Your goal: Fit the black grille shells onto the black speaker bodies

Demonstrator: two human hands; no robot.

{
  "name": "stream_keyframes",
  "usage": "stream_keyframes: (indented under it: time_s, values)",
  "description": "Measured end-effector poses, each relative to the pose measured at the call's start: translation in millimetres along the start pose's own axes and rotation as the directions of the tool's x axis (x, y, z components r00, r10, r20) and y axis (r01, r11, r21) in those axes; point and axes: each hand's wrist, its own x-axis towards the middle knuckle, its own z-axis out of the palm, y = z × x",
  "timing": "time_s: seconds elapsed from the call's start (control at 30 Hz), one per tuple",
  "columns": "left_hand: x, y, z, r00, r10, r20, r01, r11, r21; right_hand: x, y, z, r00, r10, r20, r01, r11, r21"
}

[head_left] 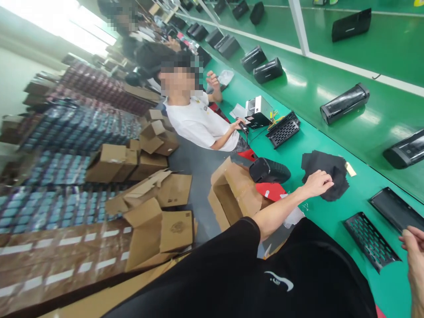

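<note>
My left hand (pixel 318 183) reaches out over a loose stack of black cloth pieces (pixel 323 161), its fingertips pinched on the top piece. At the right edge of the view, my right hand (pixel 414 251) is partly cut off. Its thumb and fingers are drawn together beside a long black speaker panel (pixel 395 207); whether they grip its edge or something small is hard to see. A black grille with oblong holes (pixel 372 240) lies on the green bench, left of that hand. A small pale yellow piece (pixel 350 169) sits against the cloth stack.
A black speaker (pixel 270 170) stands at the bench edge above an open carton (pixel 228 198). Farther along, a co-worker (pixel 195 117) sits by a metal box (pixel 260 110) and another grille (pixel 283 129). Several finished-looking speakers (pixel 344 104) rest on the green conveyor (pixel 374 128).
</note>
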Motion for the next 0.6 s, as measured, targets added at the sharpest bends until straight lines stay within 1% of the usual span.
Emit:
stream_keyframes:
  time_s: [0.03,0.07,0.1,0.13,0.17,0.2,0.23,0.27,0.3,0.37,0.43,0.5,0.6]
  values:
    - [-2.3,5.7,-1.7,0.999,0.013,0.029,-0.008,0.986,-0.165,-6.2,-5.3,9.6,0.999,-0.001,0.051,0.001,1.0,0.005]
    - [-5.5,12.3,-2.7,0.997,0.024,0.08,0.005,0.94,-0.341,-12.0,-11.1,19.8,0.995,0.004,0.102,-0.006,1.0,0.016]
    - [-9.4,19.6,-2.9,0.989,0.039,0.145,0.041,0.86,-0.509,-17.3,-17.2,30.3,0.989,0.014,0.146,-0.02,0.999,0.042]
    - [-13.9,27.5,-2.1,0.974,0.062,0.217,0.096,0.755,-0.649,-22.0,-23.2,40.6,0.983,0.027,0.182,-0.043,0.995,0.084]
    - [-18.7,35.8,-0.4,0.955,0.089,0.283,0.162,0.642,-0.749,-26.1,-29.0,50.3,0.975,0.041,0.216,-0.073,0.987,0.142]
    - [-23.5,44.1,2.0,0.935,0.114,0.335,0.225,0.54,-0.811,-29.4,-34.2,58.7,0.967,0.053,0.251,-0.108,0.972,0.21]
    - [-28.2,52.0,4.8,0.919,0.132,0.37,0.275,0.457,-0.846,-32.0,-38.7,65.5,0.956,0.06,0.286,-0.145,0.947,0.286]
    - [-32.4,59.2,7.9,0.907,0.144,0.396,0.314,0.396,-0.863,-34.0,-42.1,70.4,0.943,0.061,0.326,-0.182,0.917,0.356]
    - [-36.1,65.3,10.9,0.893,0.153,0.422,0.349,0.356,-0.867,-35.6,-44.3,73.3,0.93,0.058,0.363,-0.214,0.888,0.407]
    - [-41.4,73.7,16.8,0.869,0.162,0.468,0.404,0.313,-0.859,-37.7,-45.0,74.0,0.921,0.051,0.387,-0.239,0.857,0.457]
    - [-44.1,76.9,22.3,0.857,0.156,0.491,0.433,0.297,-0.851,-39.3,-41.3,70.0,0.94,0.056,0.338,-0.218,0.858,0.466]
    - [-45.0,76.2,27.8,0.866,0.126,0.483,0.428,0.312,-0.848,-41.2,-34.5,64.3,0.963,0.062,0.263,-0.184,0.864,0.469]
    - [-44.1,72.3,35.8,0.901,0.079,0.427,0.368,0.384,-0.847,-45.1,-23.1,56.6,0.982,0.072,0.174,-0.149,0.861,0.487]
